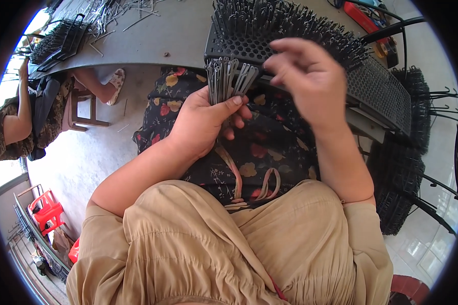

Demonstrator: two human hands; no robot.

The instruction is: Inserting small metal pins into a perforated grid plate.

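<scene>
My left hand (201, 119) is closed round a bundle of thin grey metal pieces with looped ends (223, 81), held upright above my lap. The thumb presses across the front of the bundle, and some pieces fan out to the right. Slightly blurred, my right hand (310, 76) hovers to the right of the bundle, fingers bent but apart, with nothing visible between them. Behind it stands a black perforated metal rack (244, 48), its top crowded with upright dark hooked pieces (290, 23). The right hand covers part of the rack's near side.
Loose metal rods (122, 12) lie scattered on the grey table (163, 43). At left, another person (18, 122) sits by a similar filled rack (58, 43). More dark bristling racks (399, 188) stand at right. A red plastic chair (47, 211) is at lower left.
</scene>
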